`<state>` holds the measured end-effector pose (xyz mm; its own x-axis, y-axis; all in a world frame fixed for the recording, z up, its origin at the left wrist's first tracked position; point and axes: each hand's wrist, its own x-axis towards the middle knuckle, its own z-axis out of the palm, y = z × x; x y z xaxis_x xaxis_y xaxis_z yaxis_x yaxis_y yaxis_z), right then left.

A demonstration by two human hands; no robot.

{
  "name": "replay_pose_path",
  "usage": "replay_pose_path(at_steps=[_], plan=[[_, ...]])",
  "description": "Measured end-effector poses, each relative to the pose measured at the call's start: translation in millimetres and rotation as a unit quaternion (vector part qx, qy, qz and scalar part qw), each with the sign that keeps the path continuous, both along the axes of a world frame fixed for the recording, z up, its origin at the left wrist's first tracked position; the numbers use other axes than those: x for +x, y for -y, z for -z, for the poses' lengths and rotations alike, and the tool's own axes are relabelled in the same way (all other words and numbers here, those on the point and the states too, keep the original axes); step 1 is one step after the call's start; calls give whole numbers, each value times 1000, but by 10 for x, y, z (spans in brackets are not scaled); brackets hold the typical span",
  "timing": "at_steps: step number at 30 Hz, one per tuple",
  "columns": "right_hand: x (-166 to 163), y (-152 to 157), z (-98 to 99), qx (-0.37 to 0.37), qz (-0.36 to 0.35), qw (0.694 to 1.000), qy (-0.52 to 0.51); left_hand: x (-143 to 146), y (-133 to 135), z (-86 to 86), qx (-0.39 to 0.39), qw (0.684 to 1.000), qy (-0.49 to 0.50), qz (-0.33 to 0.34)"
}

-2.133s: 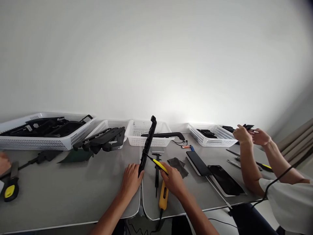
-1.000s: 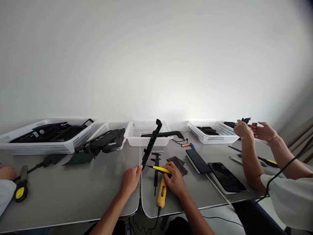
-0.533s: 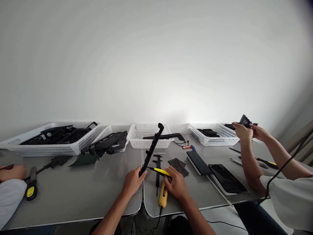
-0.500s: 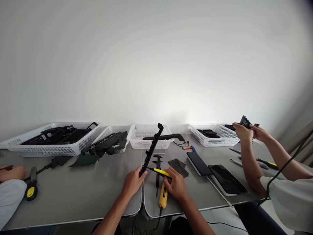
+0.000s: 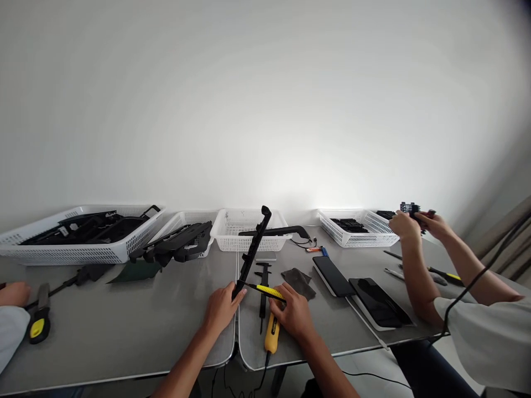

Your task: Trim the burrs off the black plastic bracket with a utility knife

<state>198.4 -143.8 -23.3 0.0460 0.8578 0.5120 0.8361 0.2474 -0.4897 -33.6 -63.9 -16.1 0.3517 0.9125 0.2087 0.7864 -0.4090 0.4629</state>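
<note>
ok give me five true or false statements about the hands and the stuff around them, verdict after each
1. The left hand grips the lower end of a long black notched strip. True.
2. The right hand holds a black sliding caliper. False: it holds a slim yellow-and-black tool, and the caliper lies on the table.
3. A thick yellow handle with a black cord shows beside the right hand. True.
4. The crumpled dark grey cloth lies inside a white perforated basket. False: it lies on the right-hand grey table.
5. A black curved part sticks out past the right rim of the middle white perforated basket. True.
</note>
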Motion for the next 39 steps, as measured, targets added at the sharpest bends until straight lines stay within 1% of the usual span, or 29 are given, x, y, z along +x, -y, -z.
replay_pose_path(at_steps=[6, 15, 18, 24, 28, 39], plan=[[39, -84, 62, 18, 79, 997, -18, 7, 44, -16, 9, 1000, -8, 7], [71, -135, 89, 34, 126, 991, -29, 11, 42, -35, 2, 1000, -17, 23], [52, -139, 94, 39, 111, 993, -19, 7, 49, -46, 0, 1000, -11, 20], [-17, -65, 94, 29, 29, 999, 17, 4, 52, -53, -10, 1000, 1, 5], [-37, -17, 76, 33, -13, 999, 28, 8, 60, -58, -11, 1000, 1, -7], [-30, -3, 70, 37, -27, 999, 28, 10, 55, -62, -8, 999, -3, -36]])
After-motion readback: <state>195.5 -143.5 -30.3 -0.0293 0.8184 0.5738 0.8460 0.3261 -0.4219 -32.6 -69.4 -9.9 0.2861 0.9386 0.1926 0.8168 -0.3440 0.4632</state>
